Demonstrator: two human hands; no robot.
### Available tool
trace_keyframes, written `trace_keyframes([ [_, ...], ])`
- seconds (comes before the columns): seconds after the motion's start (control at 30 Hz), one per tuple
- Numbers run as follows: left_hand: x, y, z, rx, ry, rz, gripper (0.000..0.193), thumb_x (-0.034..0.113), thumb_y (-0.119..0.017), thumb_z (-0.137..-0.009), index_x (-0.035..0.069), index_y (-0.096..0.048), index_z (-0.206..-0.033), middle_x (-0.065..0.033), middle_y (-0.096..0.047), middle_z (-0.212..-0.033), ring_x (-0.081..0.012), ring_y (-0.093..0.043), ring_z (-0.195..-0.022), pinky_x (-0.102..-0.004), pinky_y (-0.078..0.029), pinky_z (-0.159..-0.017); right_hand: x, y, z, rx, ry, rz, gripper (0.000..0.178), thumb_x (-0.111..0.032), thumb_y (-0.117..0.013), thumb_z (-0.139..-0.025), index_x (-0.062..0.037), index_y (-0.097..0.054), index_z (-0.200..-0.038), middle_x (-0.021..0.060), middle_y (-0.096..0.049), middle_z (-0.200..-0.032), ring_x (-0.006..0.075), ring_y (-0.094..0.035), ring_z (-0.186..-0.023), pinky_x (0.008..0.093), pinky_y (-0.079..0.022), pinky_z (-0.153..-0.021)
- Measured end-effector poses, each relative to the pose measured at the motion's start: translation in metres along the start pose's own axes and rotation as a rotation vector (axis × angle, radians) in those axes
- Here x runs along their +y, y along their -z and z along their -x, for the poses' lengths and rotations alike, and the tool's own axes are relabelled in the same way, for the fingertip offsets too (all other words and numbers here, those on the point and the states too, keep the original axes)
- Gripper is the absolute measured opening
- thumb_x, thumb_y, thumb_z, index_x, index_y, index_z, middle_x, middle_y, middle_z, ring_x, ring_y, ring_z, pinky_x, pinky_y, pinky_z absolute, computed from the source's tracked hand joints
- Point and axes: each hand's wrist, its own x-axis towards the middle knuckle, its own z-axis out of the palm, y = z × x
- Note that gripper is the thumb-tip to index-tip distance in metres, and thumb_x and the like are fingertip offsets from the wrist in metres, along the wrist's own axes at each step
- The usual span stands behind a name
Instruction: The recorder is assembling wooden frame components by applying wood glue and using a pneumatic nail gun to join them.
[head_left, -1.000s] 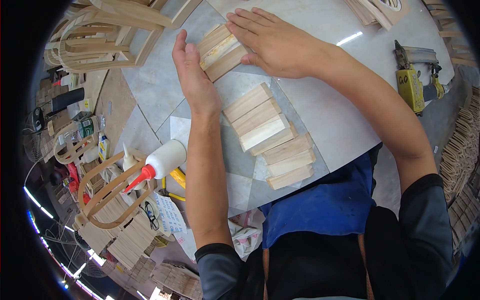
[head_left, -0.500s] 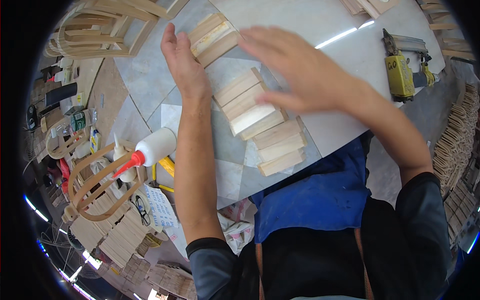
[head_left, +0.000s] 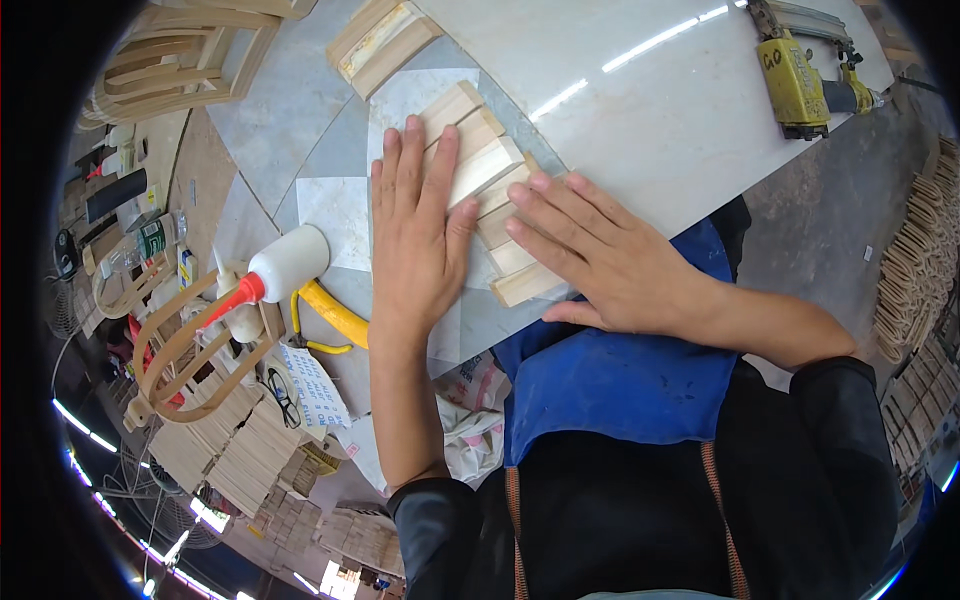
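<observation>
A slanting row of pale wooden blocks [head_left: 487,167] lies side by side on the table in front of me. My left hand [head_left: 418,225] rests along the row's left side, fingers stretched out and the fingertips over the upper blocks. My right hand [head_left: 600,255] lies against the right side of the lower blocks, its fingers extended and partly covering them. Both hands are open, with nothing gripped. Beyond the row sits a separate small group of wooden blocks [head_left: 383,45], with a yellowish smeared strip across its middle.
Left of my forearm lie a white glue bottle [head_left: 292,262] with a red nozzle and yellow-handled pliers [head_left: 335,313]. Nearby are a curved wooden frame [head_left: 165,355] and handwritten paper [head_left: 315,385]. A yellow nail gun [head_left: 793,88] lies at the far right, and wooden frames [head_left: 190,60] stand far left.
My hands have come back from the far block group to the nearer row. The right hand has moved down onto the row's lower right side, and the view has shifted slightly.
</observation>
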Motion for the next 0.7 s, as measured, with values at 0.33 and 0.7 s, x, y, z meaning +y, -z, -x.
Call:
trace_keyframes([
  [0.33, -0.007, -0.005, -0.024, 0.020, -0.007, -0.004, 0.058, 0.028, -0.049, -0.115, 0.014, -0.044, -0.171, -0.0172, -0.032, -0.180, -0.0386, -0.025, -0.168, -0.0501, -0.020, -0.137, 0.012, -0.004, -0.008, -0.025, -0.004, 0.065, 0.087, -0.059, -0.047, -0.107, 0.0000, -0.036, -0.170, 0.0206, -0.027, -0.180, 0.0337, -0.019, -0.170, 0.0501, -0.009, -0.140],
  [0.7, -0.013, -0.003, -0.038, -0.003, -0.017, -0.017, 0.067, 0.044, -0.044, -0.115, 0.011, -0.037, -0.173, -0.0187, -0.030, -0.181, -0.0381, -0.022, -0.169, -0.0509, -0.016, -0.137, 0.028, 0.005, -0.033, -0.024, 0.009, 0.113, 0.087, -0.059, -0.047, -0.107, 0.0003, -0.036, -0.170, 0.0193, -0.027, -0.181, 0.0320, -0.018, -0.170, 0.0493, -0.007, -0.140],
])
